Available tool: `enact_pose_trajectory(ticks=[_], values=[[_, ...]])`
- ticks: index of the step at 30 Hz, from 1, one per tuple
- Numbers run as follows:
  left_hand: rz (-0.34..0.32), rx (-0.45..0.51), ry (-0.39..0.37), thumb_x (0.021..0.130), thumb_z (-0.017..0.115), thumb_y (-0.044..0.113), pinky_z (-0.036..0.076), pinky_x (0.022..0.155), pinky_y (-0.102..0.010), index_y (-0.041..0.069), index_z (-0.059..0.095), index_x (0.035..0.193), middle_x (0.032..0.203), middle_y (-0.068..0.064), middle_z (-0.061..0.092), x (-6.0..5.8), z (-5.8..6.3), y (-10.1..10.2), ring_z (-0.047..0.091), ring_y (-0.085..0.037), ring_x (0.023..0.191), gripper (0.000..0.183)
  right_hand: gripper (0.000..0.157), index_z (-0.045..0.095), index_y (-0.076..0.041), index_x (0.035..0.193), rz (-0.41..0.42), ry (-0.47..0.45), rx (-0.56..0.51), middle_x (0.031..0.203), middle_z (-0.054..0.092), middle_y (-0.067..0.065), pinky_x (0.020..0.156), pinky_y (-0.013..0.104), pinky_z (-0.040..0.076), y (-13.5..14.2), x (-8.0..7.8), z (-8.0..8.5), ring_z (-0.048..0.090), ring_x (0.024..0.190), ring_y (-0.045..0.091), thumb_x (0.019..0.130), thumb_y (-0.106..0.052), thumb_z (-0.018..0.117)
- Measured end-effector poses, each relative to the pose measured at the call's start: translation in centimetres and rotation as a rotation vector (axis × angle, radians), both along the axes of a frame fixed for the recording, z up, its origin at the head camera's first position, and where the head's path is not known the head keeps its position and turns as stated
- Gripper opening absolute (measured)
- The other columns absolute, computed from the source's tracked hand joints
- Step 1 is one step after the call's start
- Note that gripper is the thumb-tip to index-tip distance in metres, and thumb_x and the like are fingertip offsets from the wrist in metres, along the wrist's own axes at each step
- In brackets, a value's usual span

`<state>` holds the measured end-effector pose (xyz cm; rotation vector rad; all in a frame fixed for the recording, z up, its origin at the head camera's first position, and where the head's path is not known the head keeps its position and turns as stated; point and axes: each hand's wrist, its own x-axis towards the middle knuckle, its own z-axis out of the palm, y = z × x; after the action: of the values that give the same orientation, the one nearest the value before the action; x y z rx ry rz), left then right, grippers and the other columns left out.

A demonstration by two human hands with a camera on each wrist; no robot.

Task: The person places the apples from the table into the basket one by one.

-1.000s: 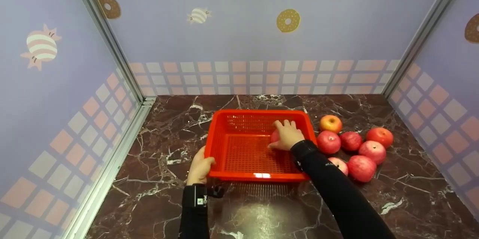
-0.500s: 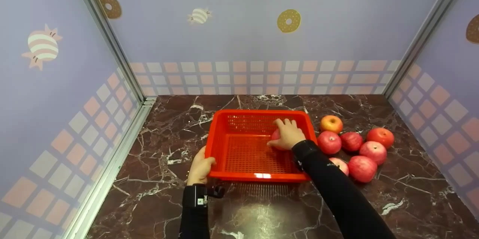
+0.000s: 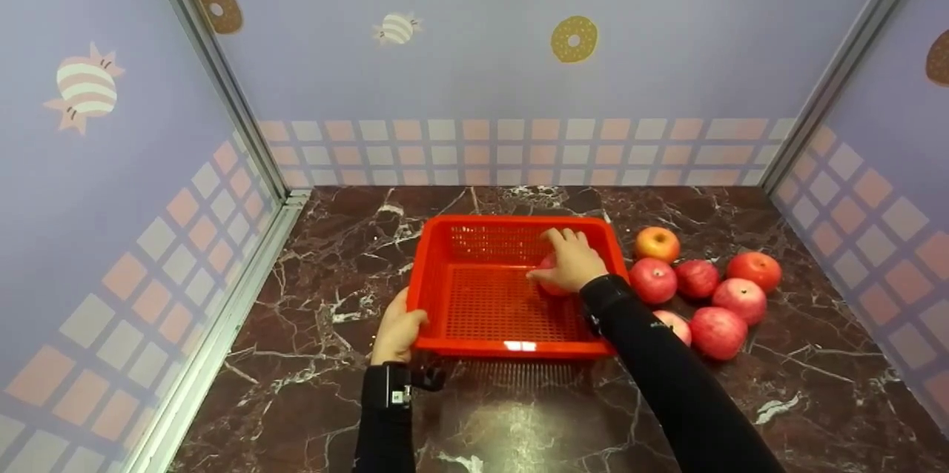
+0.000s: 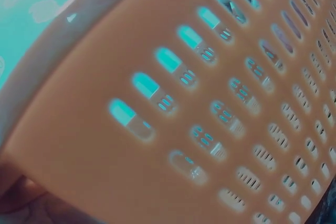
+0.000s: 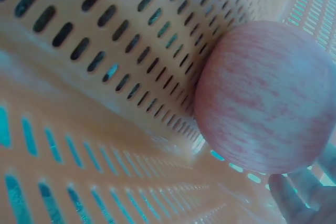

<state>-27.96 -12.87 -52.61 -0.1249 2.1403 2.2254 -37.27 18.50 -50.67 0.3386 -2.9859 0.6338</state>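
A red plastic basket with slotted sides stands in the middle of the counter in the head view. My left hand grips its left rim near the front corner, thumb over the edge. Inside the basket, toward the right, my right hand holds a red apple from above. The right wrist view shows that striped apple close to the slotted wall, with fingertips at its lower side. In the left wrist view, the basket's outer wall fills most of the picture.
Right of the basket lie several more apples, among them a yellow-red apple at the back and a red apple in front. My right forearm partly covers a paler apple. Patterned walls enclose the marbled counter.
The right hand and its apple have shifted slightly right inside the basket. The left hand, basket and other apples stay in place.
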Motion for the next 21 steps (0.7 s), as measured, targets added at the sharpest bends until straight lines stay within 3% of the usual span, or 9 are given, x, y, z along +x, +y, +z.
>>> enact_pose_trajectory(ticks=[5,16,21], values=[[-0.003,-0.002,-0.016,0.075,0.044,-0.013,0.053,0.096,-0.057,-0.008,0.039,0.150,0.138,-0.037,0.053,0.1,0.0,-0.1,0.059,-0.048,0.118,0.075,0.078,0.054,-0.013,0.140,-0.003,0.019,-0.071,0.137,0.057,0.016,0.097,0.053,0.052,0.1,0.2,0.5,0.050,0.127,0.037,0.080,-0.053,0.082],[0.011,-0.004,-0.001,0.072,0.045,-0.013,0.052,0.093,-0.046,-0.010,0.040,0.149,0.136,-0.035,0.054,-0.1,0.0,0.1,0.059,-0.042,0.113,0.076,0.077,0.051,-0.008,0.140,0.014,0.095,-0.200,0.141,0.053,0.018,0.105,0.055,0.047,0.6,0.1,1.0,0.047,0.131,0.041,0.084,-0.053,0.079],[0.021,-0.011,-0.003,0.071,0.045,-0.013,0.051,0.094,-0.048,-0.009,0.042,0.148,0.136,-0.035,0.055,-0.1,-0.1,0.0,0.059,-0.043,0.115,0.077,0.080,0.048,-0.007,0.144,0.003,0.088,-0.233,0.144,0.051,0.019,0.108,0.057,0.044,1.0,0.2,1.6,0.044,0.133,0.044,0.085,-0.053,0.078]])
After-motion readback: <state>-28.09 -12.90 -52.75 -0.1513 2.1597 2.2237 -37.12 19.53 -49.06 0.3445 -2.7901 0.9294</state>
